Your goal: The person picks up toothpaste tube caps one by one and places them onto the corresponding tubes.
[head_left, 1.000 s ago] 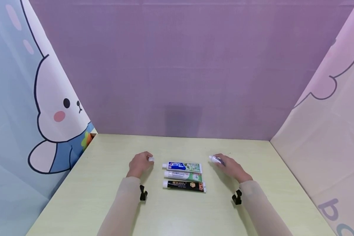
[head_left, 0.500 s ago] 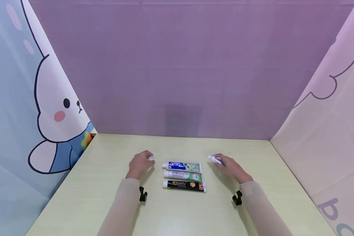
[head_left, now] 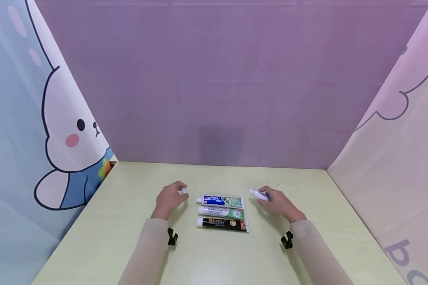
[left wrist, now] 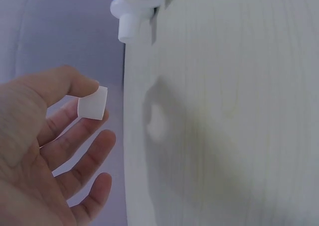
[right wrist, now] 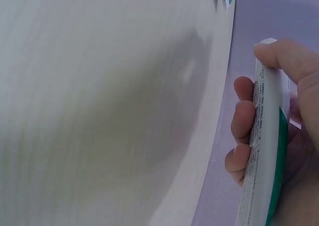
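Observation:
Between the thumb and a fingertip of my left hand (head_left: 168, 200) is a small white cap (left wrist: 92, 104), pinched above the table; the other fingers are spread loosely. My right hand (head_left: 281, 205) grips a white toothpaste tube (right wrist: 266, 131) with a green stripe, thumb on one side and fingers curled round the other. In the head view the tube's white front end points left, toward the cap. Three more toothpaste tubes lie side by side between the hands: a blue and green one (head_left: 222, 202), a white and green one (head_left: 221, 212) and a black one (head_left: 222, 224).
The pale wooden table (head_left: 214, 261) meets a purple backdrop (head_left: 214, 87) at its far edge. A rabbit-print cloth (head_left: 71, 158) hangs on the left, a pale printed cloth (head_left: 396, 158) on the right. Each wrist wears a black clip-like mount (head_left: 172, 236).
My left hand has shifted slightly right with the cap. The tube in my right hand has moved a little left, its front end now tilted slightly lower.

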Action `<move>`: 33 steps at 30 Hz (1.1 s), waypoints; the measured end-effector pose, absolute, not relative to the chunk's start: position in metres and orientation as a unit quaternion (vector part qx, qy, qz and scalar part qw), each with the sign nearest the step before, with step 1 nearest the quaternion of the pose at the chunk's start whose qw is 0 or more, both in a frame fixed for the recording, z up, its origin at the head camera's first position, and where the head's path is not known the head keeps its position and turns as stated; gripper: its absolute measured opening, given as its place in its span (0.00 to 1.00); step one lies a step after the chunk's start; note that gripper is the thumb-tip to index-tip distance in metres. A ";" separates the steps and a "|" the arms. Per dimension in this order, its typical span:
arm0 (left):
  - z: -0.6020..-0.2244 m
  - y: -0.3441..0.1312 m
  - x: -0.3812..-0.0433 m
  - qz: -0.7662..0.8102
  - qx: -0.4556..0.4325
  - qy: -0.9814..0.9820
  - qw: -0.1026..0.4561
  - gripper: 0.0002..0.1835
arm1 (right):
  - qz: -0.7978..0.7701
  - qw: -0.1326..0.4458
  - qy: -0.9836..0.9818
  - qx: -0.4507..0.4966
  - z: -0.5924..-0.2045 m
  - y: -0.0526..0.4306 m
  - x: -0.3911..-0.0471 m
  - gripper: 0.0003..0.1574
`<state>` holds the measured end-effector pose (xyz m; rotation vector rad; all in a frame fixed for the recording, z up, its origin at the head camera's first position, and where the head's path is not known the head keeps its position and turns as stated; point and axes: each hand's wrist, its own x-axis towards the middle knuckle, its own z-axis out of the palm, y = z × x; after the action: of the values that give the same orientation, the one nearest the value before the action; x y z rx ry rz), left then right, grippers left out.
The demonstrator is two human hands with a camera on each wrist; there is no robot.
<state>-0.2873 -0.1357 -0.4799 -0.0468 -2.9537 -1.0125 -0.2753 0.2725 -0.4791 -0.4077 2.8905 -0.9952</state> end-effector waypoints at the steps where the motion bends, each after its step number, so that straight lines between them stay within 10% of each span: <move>1: -0.479 -0.135 -0.287 -0.327 -0.019 -0.945 0.012 0.20 | -0.321 0.030 0.937 -0.130 -0.479 0.272 -0.275 0.20; 33: -0.465 -0.102 -0.270 -0.361 -0.132 -0.922 0.043 0.18 | -0.343 0.028 0.916 -0.207 -0.471 0.252 -0.258 0.20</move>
<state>-0.2704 -0.1015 -0.4650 -0.4033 -2.8208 -1.1035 -0.2579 0.2515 -0.4710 -0.6397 2.8268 -1.0600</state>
